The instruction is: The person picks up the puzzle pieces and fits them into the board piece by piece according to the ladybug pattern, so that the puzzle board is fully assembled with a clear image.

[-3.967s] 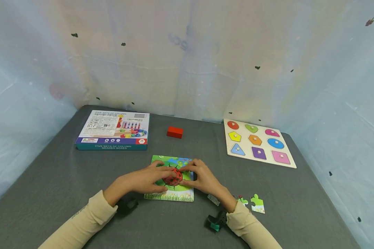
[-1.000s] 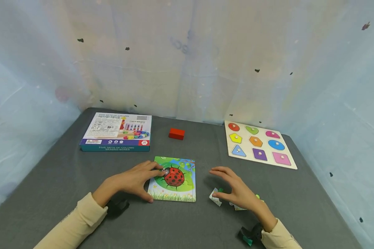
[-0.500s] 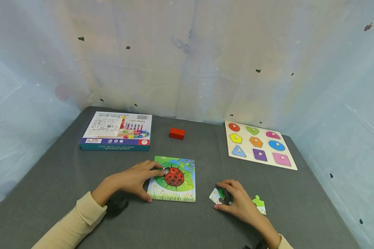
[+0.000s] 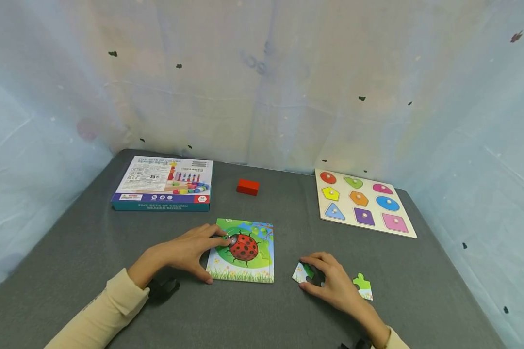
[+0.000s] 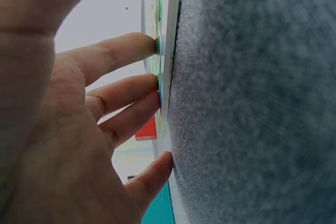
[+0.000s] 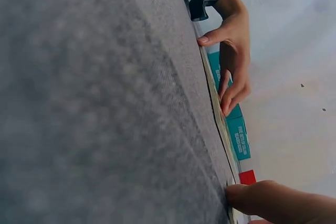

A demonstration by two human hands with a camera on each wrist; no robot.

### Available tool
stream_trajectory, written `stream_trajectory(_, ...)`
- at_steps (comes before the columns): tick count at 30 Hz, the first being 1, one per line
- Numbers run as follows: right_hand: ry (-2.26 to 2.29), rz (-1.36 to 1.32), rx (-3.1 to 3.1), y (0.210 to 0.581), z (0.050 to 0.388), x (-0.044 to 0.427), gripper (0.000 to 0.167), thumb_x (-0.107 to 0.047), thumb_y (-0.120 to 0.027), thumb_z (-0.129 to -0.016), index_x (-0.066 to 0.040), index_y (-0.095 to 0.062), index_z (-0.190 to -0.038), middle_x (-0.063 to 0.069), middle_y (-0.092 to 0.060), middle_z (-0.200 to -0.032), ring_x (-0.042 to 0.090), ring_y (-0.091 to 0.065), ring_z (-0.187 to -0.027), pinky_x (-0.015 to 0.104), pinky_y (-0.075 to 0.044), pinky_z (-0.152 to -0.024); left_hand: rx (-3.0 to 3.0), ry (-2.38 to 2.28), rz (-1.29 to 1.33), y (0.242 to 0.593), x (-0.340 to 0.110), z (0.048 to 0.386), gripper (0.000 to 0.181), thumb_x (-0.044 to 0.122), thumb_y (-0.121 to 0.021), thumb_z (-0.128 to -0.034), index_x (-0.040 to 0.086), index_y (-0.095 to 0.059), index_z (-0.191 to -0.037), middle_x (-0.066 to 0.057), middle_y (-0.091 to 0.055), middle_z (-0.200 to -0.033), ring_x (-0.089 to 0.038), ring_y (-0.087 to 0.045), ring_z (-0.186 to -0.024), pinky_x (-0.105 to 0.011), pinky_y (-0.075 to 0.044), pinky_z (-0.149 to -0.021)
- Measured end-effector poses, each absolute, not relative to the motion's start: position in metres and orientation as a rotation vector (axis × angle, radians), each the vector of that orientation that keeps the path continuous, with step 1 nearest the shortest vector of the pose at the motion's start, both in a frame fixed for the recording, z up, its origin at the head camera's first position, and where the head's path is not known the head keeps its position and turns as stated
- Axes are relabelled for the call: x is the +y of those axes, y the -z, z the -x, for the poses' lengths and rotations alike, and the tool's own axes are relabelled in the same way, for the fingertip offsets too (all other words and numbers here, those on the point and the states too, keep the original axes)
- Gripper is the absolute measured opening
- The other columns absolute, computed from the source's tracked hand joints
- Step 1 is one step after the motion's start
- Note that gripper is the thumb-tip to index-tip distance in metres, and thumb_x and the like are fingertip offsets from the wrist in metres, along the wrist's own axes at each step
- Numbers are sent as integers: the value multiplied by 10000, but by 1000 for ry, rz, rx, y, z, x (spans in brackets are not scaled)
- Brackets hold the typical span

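A ladybug jigsaw puzzle (image 4: pixel 244 264) lies on the grey table before me. My left hand (image 4: pixel 185 252) rests on its left side, the fingertips on the picture and the thumb at the near left corner. In the left wrist view, the extended fingers (image 5: pixel 121 51) touch the puzzle's face. Over to the right, my right hand (image 4: pixel 334 281) curves thumb and fingers about a white and green puzzle piece (image 4: pixel 301 272), pinching it at the table. Part of that piece is hidden by the hand. Another green and white puzzle piece (image 4: pixel 363 287) lies beside the right wrist.
A beaded-column toy box (image 4: pixel 163 184) stands at the back left. A red block (image 4: pixel 247 187) sits behind the puzzle. The shape-peg board (image 4: pixel 345 212) lies at the back right. Pale sheeting (image 4: pixel 262 97) walls in the table (image 4: pixel 262 320).
Earlier both hands were on the ladybug puzzle. My right hand has moved right and down to the loose pieces, and the pinched one has turned slightly. The left hand shifted left, still touching the puzzle.
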State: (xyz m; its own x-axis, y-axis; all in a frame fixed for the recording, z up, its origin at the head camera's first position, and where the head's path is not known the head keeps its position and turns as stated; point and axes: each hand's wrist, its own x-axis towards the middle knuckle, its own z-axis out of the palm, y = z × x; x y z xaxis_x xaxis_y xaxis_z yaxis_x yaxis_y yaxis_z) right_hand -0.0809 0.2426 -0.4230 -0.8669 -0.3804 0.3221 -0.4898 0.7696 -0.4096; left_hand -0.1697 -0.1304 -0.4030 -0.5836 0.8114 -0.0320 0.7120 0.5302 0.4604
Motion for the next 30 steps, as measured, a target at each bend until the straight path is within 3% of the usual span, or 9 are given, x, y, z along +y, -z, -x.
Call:
stream_trajectory(20, -973, -1152, -2542, 414, 117, 165, 517, -234, -790, -752, -64, -603, -1203, 35, -537, -1169, 160, -531, -1065, 321, -476, -848, 2526, -596, -1273, 402, -130, 169, 837, 534, -779, -660, 149, -488, -1343, -44, -418, -1315, -203, -373, -1168, -493, -319, -999)
stream_trajectory(30, -1023, -1378, -2440, 417, 133, 119, 457, -202, -765, -783, -51, -601, -1181, 53, -533, -1171, 123, -527, -890, 195, -474, -734, 2521, -628, -1305, 405, -132, 172, 781, 564, -759, -670, 168, -510, -1295, -21, -421, -1312, -180, -375, -1160, -482, -328, -993)
